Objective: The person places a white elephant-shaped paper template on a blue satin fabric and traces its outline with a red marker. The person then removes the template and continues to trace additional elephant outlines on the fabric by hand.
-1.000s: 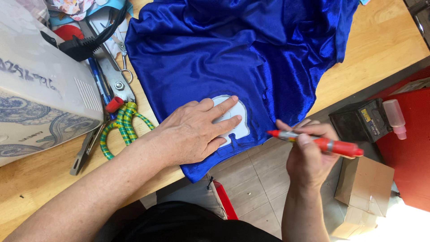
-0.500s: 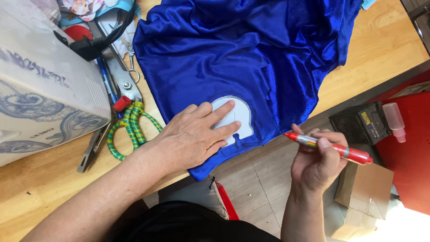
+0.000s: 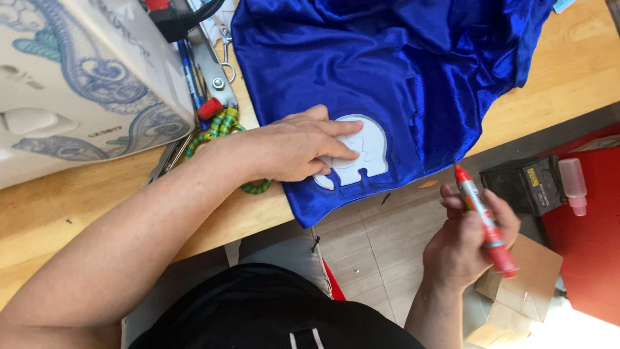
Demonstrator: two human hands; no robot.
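Note:
Shiny blue satin fabric (image 3: 387, 64) lies spread over a wooden table (image 3: 77, 207), its lower corner hanging off the front edge. A white cut-out paper shape (image 3: 365, 155) rests on that corner. My left hand (image 3: 290, 148) lies flat on the fabric with fingertips pressing the white shape down. My right hand (image 3: 465, 239) is off the table, over the floor, and grips a red marker (image 3: 484, 220) whose tip points up toward the fabric's edge, close to it but apart.
A white patterned machine (image 3: 84, 77) stands at the left. Beside it lie metal shears (image 3: 216, 71), a blue pen (image 3: 187, 71) and green-yellow handled scissors (image 3: 219, 126). On the tiled floor are a black box (image 3: 529, 184), cardboard boxes (image 3: 523, 278) and a red surface (image 3: 591, 245).
The view shifted so the fabric and machine sit further right. My right hand turned the marker from nearly level to steeply upright, tip up. My left hand stayed on the white shape.

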